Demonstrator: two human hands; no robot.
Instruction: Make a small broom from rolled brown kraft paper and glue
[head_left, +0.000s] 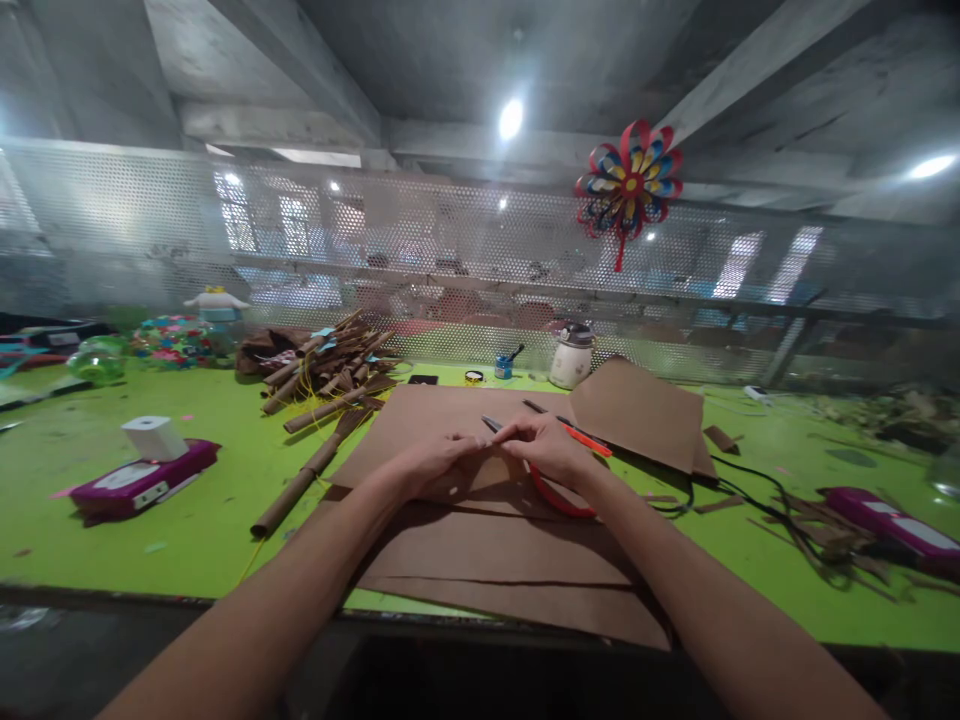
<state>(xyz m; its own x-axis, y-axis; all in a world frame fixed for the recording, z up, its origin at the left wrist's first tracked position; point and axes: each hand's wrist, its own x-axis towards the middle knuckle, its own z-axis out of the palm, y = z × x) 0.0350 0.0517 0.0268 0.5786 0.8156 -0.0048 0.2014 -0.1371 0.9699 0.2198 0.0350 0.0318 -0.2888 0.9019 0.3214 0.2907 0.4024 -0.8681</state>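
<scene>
Brown paper sheets [450,410] lie layered in front of me, with both hands over them. My right hand [551,450] is closed around a pair of scissors; the red handle loop [559,495] shows below the palm and the grey blade tip [491,424] pokes out beyond the fingers. Close to the right fingertips, my left hand [442,462] has its thumb and fingers pressed together at the paper. Whatever they pinch is too small or hidden to name. Just past the right hand lie a dark pen-like stick [540,408] and an orange-handled tool [589,440].
Rolled brown paper tubes with yellow string [322,375] are heaped at left on the green table [187,550]. Purple boxes [150,480] sit on both sides. A white jar [571,355], a blue pot [503,367], a folded brown sheet [645,410] and black cables [780,500] lie beyond or right.
</scene>
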